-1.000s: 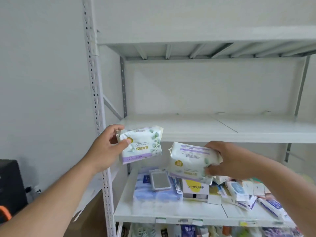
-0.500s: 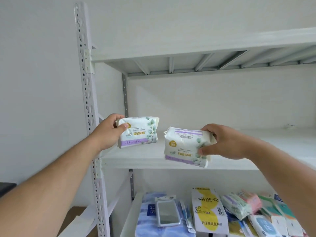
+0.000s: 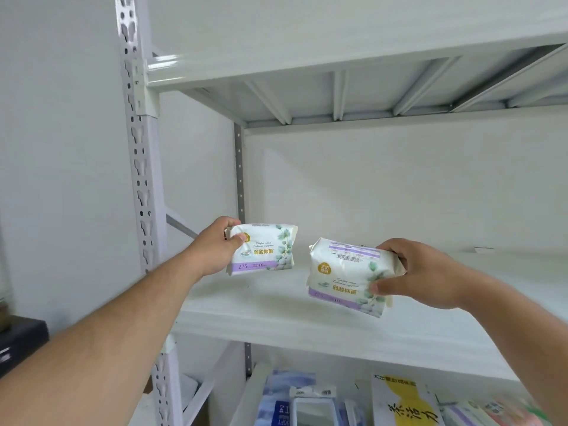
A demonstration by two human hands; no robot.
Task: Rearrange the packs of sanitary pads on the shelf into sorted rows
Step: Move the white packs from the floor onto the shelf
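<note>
My left hand (image 3: pixel 213 247) grips a white pad pack with green leaves and a purple band (image 3: pixel 264 250) by its left end, holding it upright above the left part of the white middle shelf (image 3: pixel 276 315). My right hand (image 3: pixel 408 273) grips a matching pad pack (image 3: pixel 344 276) by its right end, tilted, over the shelf's middle. Both packs hang just above the shelf surface, apart from each other.
The white perforated upright (image 3: pixel 141 179) stands left of my left arm. An upper shelf (image 3: pixel 338 56) is overhead. On the lower shelf lie a blue pack (image 3: pixel 276 404), a yellow-and-white box (image 3: pixel 402 404) and other packs at the right (image 3: pixel 491 410). A black object (image 3: pixel 18 342) sits at far left.
The view has tilted up. Both hands have carried their packs from the lower shelf's level up and forward over the middle shelf.
</note>
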